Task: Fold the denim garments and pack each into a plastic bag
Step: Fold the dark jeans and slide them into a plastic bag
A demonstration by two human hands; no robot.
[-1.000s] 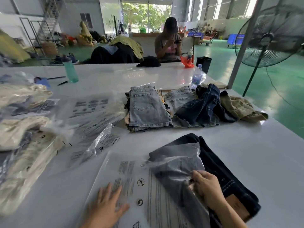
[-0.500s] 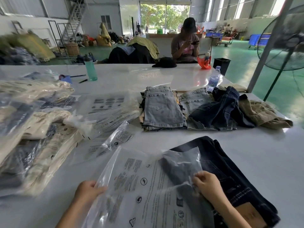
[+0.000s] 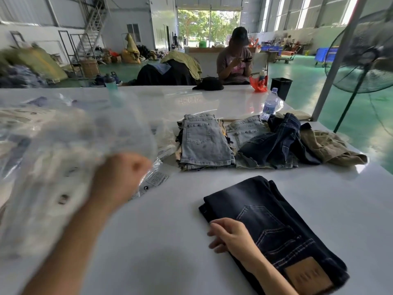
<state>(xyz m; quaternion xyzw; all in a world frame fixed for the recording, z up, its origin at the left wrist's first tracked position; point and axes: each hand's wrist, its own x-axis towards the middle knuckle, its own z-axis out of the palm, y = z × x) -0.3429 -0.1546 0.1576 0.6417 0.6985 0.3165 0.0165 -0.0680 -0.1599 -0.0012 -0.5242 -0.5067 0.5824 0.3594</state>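
Dark folded denim jeans [image 3: 274, 228] lie on the white table [image 3: 170, 241] under the right hand [image 3: 231, 236], its fingers loosely curled at the fold's edge; the left hand [image 3: 116, 179], fist closed, grips a blurred clear plastic bag [image 3: 70, 158] raised to its left.

A clear plastic water bottle with a blue cap [image 3: 269, 105] stands on the glossy white desk [image 3: 212, 99] right of centre. A black standing fan [image 3: 365, 52] fills the upper right. A seated person [image 3: 235, 58] is at upper centre, beside a black bin [image 3: 281, 87].
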